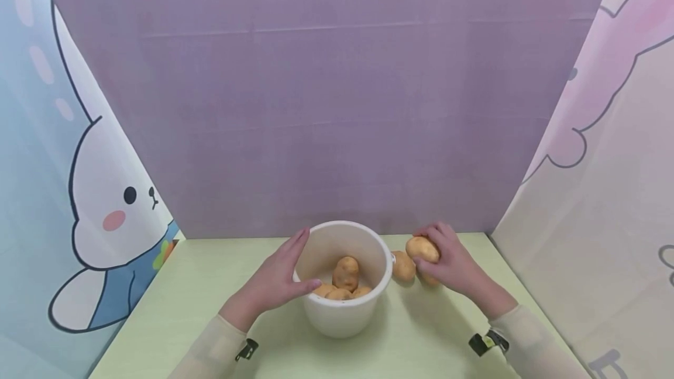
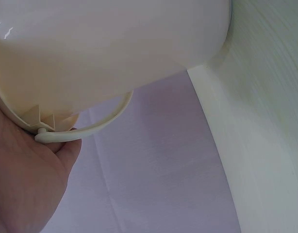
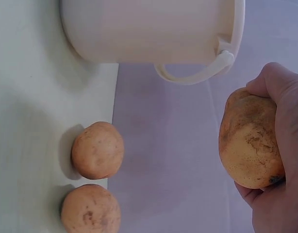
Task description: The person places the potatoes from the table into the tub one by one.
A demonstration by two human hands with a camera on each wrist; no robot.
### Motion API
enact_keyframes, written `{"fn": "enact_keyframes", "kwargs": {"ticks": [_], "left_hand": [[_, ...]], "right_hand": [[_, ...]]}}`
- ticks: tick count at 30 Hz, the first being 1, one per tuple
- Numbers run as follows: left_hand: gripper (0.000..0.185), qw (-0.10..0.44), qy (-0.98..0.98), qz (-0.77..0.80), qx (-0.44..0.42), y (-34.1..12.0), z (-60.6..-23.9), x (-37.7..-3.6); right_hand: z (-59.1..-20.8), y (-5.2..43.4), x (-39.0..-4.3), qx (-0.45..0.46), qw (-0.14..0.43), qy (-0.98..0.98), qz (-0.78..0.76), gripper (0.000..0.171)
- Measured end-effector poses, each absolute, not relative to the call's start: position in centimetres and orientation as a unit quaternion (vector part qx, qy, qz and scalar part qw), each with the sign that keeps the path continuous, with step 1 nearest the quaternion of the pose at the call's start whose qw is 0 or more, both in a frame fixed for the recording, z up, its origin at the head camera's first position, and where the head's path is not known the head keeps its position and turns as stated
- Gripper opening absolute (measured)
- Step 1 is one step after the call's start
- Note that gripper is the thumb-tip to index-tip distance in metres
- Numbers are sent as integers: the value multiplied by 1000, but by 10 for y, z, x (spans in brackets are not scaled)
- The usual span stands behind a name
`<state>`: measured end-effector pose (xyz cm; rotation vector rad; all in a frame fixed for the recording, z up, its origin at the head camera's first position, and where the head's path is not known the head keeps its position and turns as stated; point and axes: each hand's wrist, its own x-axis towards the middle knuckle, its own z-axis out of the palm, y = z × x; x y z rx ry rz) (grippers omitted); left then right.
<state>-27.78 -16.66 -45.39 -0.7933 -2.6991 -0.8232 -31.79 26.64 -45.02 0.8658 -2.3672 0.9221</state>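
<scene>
Our left hand (image 1: 276, 282) lies flat against the bucket (image 1: 342, 309) on the bench (image 1: 174, 303). Our right hand (image 1: 450, 262) grips a potato (image 1: 422, 248) beside it. We should lift it over the rim and drop it softly. Four potatoes (image 1: 344, 274) sit inside; two more (image 3: 97, 150) wait outside.

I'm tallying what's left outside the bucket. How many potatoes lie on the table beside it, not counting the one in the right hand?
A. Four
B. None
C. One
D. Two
D: the right wrist view shows two potatoes lying on the table next to the white bucket, while the right hand grips a third potato above them.
</scene>
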Motion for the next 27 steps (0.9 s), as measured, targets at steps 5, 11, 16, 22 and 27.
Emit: {"fn": "enact_keyframes", "kwargs": {"ticks": [5,11,16,22,27], "left_hand": [[115,108,-915,-280,-270,-167,-452,-279],[117,102,-918,-278,-264,-168,-453,-280],[118,102,-920,-274,-260,-169,-454,-281],[118,101,-919,-280,-258,-168,-453,-278],[117,97,-917,-284,-262,-166,-455,-278]], "right_hand": [[-442,261,-320,326,233,-854,331,44],[-433,255,-323,340,230,-850,331,44],[-426,248,-326,349,229,-846,332,43],[-417,236,-326,358,223,-845,329,43],[-411,226,-325,358,204,-849,333,45]]}}
